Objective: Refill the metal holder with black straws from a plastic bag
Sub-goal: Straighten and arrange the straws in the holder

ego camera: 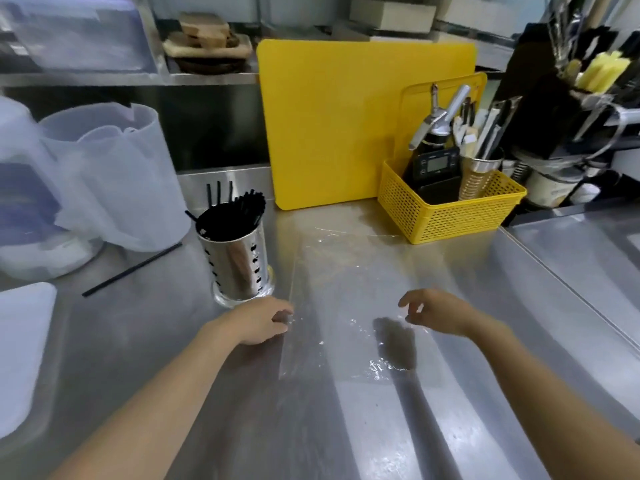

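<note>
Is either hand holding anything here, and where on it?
Left hand rests at the left edge of the clear plastic bag; a grip cannot be told. Right hand holds nothing.

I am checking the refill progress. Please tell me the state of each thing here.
metal holder: upright, holding black straws
loose straw: flat on counter
plastic bag: flat, looks empty
left hand: on the bag's edge
right hand: open, above bag
yellow basket: full of tools
</note>
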Demonstrator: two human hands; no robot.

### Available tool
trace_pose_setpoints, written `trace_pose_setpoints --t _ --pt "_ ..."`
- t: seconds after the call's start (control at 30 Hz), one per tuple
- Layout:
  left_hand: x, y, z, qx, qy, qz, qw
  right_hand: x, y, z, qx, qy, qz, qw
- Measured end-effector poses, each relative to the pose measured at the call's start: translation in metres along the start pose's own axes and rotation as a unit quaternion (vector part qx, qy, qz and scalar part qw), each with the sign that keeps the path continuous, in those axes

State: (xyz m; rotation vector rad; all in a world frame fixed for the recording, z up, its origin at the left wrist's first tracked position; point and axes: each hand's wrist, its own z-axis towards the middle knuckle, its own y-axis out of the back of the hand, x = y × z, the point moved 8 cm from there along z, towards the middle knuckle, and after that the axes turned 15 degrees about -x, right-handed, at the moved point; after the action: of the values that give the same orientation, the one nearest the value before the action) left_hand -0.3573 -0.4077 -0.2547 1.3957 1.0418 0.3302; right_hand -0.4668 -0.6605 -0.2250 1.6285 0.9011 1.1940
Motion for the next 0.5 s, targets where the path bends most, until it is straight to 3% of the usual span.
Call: trace_pose_setpoints --t 0.1,0.33,0.5 --pt "0.012 0.026 -0.012 -0.010 0.041 -0.081 0.996 0.035 0.006 0.016 -0.028 0.016 0.061 0.998" --pt "0.098 0.080 -0.042 -0.071 0.150 -0.148 0.975 0.106 0.006 0.053 -0.112 0.052 0.188 0.974" --pt "0.183 0.103 -0.049 -0.201 0.253 -0.198 0.925 0.144 0.005 0.075 -0.185 0.037 0.307 0.933"
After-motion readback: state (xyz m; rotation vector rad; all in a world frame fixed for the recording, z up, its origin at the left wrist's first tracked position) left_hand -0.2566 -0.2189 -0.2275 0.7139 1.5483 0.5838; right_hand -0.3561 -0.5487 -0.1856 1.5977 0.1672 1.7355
